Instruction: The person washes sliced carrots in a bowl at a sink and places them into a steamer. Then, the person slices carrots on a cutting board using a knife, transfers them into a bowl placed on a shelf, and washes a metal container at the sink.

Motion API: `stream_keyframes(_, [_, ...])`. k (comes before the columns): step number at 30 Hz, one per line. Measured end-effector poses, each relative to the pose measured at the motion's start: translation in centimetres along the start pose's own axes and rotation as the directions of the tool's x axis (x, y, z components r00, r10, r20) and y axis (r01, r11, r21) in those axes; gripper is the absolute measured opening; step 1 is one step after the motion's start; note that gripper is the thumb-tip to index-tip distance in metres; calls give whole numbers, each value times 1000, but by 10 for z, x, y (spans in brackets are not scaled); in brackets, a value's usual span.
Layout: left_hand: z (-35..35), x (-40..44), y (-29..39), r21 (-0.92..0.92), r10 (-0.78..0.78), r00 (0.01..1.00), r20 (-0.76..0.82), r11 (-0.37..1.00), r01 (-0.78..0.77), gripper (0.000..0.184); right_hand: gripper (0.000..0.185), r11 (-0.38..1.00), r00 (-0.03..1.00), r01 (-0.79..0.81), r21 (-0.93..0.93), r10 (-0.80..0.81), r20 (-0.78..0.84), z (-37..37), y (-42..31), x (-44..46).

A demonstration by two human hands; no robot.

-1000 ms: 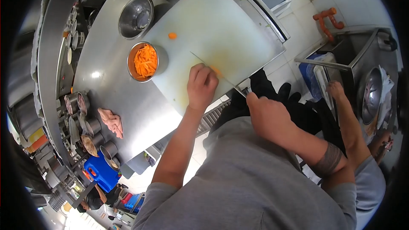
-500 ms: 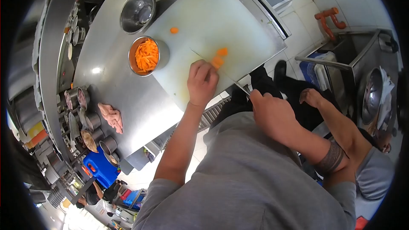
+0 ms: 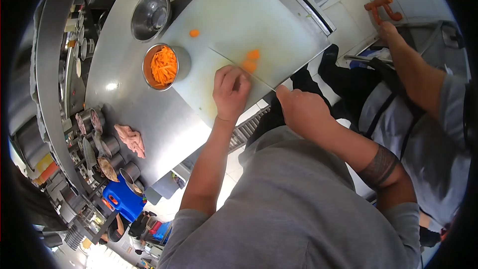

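My right hand [image 3: 303,109] is wrapped round the handle of a knife, whose long thin blade [image 3: 226,59] lies across the white cutting board [image 3: 214,15]. On the near side of the blade, my left hand [image 3: 231,89] has its fingers curled down onto the board; whatever is under them is hidden. Just beyond the blade, by my left fingertips, are cut carrot pieces [image 3: 253,54]. A small carrot piece [image 3: 194,33] lies apart on the board, farther left. Carrot sticks [image 3: 164,65] fill a round metal container [image 3: 145,69] at the board's left edge.
Metal bowls [image 3: 150,16] stand behind the container. A pinkish cloth [image 3: 130,140] lies on the steel counter [image 3: 114,104], with several metal pots [image 3: 110,145] past its left edge. Close on my right stands another person [image 3: 423,119], one arm stretched towards an orange pipe [image 3: 382,7].
The knife blade has come farther over the board, and my right hand has moved forward and left with it. The other person has stepped closer and reached forward. The view has shifted slightly.
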State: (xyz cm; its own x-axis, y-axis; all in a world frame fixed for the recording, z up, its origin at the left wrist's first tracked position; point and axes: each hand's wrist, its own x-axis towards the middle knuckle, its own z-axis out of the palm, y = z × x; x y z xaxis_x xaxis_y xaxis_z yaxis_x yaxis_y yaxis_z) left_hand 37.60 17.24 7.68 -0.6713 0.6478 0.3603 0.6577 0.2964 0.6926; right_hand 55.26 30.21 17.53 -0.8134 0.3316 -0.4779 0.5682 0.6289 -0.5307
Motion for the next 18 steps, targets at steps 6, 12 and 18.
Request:
stream_keyframes(6, [-1, -1, 1, -40, -23, 1000, 3, 999, 23, 15, 11, 997, 995, -65, -38, 68, 74, -27, -17, -34])
stream_keyframes(12, [-1, 0, 2, -48, -40, 999, 19, 998, 41, 14, 13, 999, 999, 20, 26, -19, -33, 12, 3, 4])
stream_keyframes(18, [1, 0, 3, -59, -29, 1000, -3, 998, 29, 13, 14, 1000, 999, -10, -29, 11, 34, -21, -13, -10])
